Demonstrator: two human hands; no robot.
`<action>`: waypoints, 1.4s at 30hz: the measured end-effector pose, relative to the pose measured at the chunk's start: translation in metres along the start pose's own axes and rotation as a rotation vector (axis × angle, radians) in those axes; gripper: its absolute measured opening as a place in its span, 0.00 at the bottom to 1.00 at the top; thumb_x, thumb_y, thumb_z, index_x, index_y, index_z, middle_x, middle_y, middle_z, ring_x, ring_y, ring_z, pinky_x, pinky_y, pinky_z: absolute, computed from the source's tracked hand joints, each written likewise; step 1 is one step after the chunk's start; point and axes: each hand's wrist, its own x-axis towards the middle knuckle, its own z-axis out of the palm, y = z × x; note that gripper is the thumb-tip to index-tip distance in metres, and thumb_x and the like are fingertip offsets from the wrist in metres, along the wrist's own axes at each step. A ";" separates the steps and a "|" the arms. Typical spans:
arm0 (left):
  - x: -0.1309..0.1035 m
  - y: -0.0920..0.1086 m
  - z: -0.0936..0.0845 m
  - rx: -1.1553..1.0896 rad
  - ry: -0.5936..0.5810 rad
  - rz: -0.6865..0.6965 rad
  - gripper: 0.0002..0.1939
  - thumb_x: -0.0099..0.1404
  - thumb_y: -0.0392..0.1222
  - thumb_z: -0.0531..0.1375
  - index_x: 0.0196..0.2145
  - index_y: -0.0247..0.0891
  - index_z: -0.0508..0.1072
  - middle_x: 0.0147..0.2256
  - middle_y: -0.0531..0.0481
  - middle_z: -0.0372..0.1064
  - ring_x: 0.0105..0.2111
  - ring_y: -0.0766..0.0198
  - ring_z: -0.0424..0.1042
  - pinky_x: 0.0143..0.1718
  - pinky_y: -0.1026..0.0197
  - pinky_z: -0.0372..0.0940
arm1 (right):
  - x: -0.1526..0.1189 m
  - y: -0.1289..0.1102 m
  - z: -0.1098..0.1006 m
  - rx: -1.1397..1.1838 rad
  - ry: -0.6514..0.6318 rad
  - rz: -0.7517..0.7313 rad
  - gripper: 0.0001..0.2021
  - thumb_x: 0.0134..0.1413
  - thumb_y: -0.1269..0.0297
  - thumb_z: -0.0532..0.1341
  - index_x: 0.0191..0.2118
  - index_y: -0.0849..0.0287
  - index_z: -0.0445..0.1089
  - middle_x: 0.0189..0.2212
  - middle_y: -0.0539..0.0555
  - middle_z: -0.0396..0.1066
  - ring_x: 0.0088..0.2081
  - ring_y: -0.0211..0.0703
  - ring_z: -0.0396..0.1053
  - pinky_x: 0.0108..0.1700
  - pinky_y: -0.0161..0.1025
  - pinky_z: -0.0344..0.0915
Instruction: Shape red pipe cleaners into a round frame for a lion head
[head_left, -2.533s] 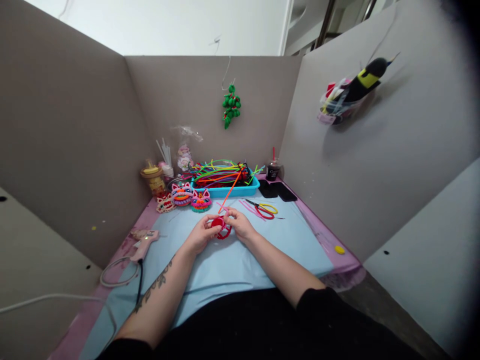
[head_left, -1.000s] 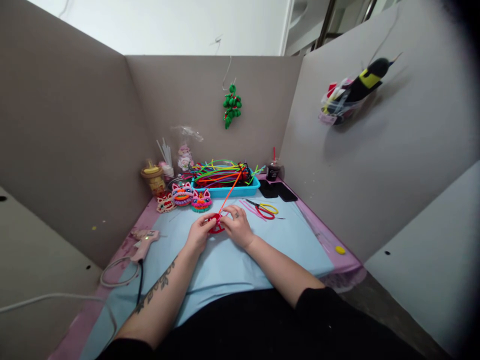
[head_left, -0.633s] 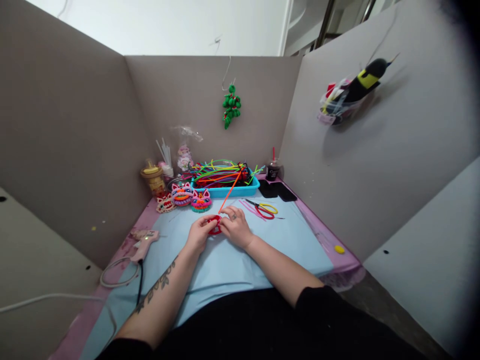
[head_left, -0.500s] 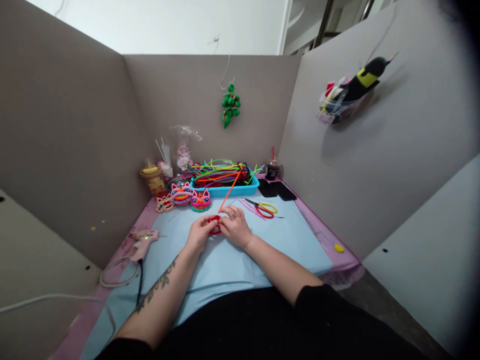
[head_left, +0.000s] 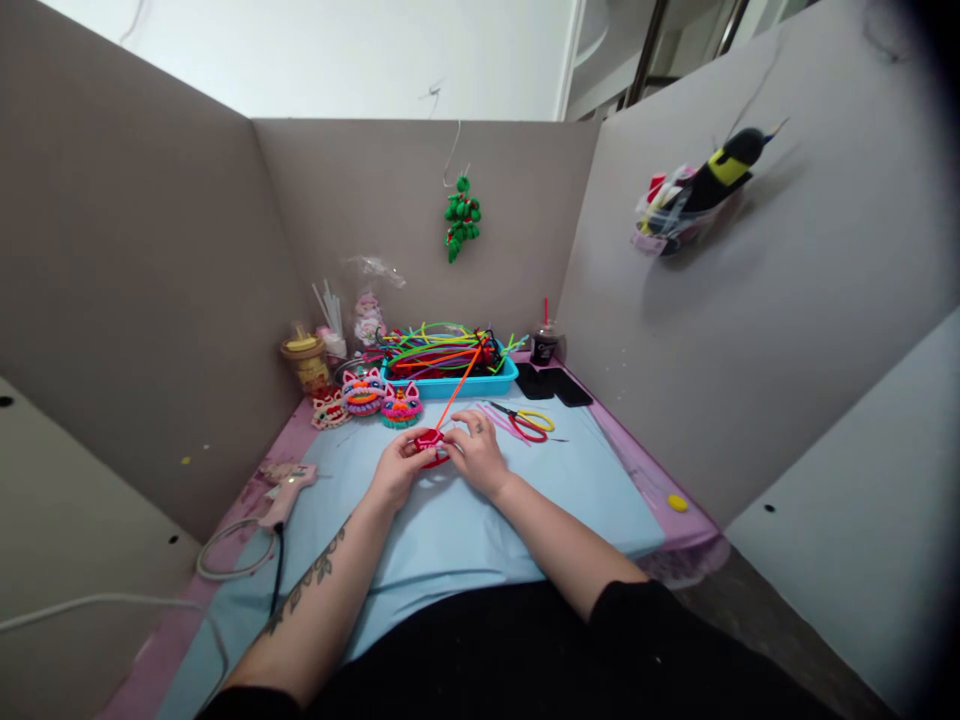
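Observation:
A small red piece (head_left: 430,440) with whitish spots sits between my two hands, over the blue cloth. My left hand (head_left: 399,466) pinches its left side with thumb and fingers. On the other side, my right hand (head_left: 477,452) has its thumb and fingertips closed at the red piece's right edge. An orange strip (head_left: 459,390) rises from beside the red piece toward the blue tray (head_left: 450,385) full of colourful stems. Fingertips partly hide the red piece.
Animal-face pieces (head_left: 402,404) stand left of the tray. Scissors (head_left: 529,425) and pink strips lie right of my hands, near dark flat pads (head_left: 566,387). A corded glue gun (head_left: 289,492) lies at left. Cups (head_left: 306,362) (head_left: 544,345) stand behind. Grey panels surround the table.
The red piece has tilted, so more of its face and lower rim shows. My right hand has shifted slightly right at its edge. The whole view has moved a little.

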 end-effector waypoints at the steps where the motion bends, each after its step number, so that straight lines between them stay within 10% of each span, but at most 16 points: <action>1: 0.000 0.000 0.000 0.013 0.002 0.002 0.29 0.39 0.37 0.71 0.41 0.33 0.69 0.33 0.45 0.75 0.32 0.61 0.73 0.38 0.59 0.66 | 0.000 0.001 0.000 0.014 0.001 0.005 0.04 0.53 0.64 0.59 0.34 0.55 0.70 0.45 0.57 0.64 0.50 0.50 0.56 0.53 0.49 0.55; 20: 0.003 -0.004 -0.007 0.173 -0.134 0.085 0.28 0.42 0.37 0.70 0.42 0.34 0.67 0.39 0.43 0.72 0.38 0.59 0.72 0.42 0.57 0.63 | 0.003 0.007 0.007 0.417 -0.180 0.409 0.05 0.48 0.66 0.60 0.26 0.57 0.72 0.54 0.57 0.56 0.58 0.49 0.49 0.58 0.49 0.48; 32: 0.003 -0.011 -0.004 0.667 0.010 0.406 0.23 0.52 0.46 0.63 0.45 0.38 0.68 0.44 0.43 0.69 0.43 0.57 0.69 0.44 0.56 0.63 | 0.000 -0.002 0.010 0.382 -0.092 0.336 0.06 0.51 0.66 0.57 0.27 0.58 0.69 0.53 0.58 0.57 0.57 0.47 0.51 0.58 0.47 0.48; 42: 0.001 -0.009 -0.002 0.539 0.016 0.347 0.24 0.50 0.44 0.65 0.45 0.38 0.68 0.42 0.44 0.69 0.40 0.59 0.69 0.41 0.59 0.63 | 0.000 -0.006 0.008 0.377 -0.049 0.331 0.05 0.52 0.67 0.56 0.27 0.57 0.67 0.52 0.58 0.58 0.56 0.48 0.53 0.57 0.49 0.51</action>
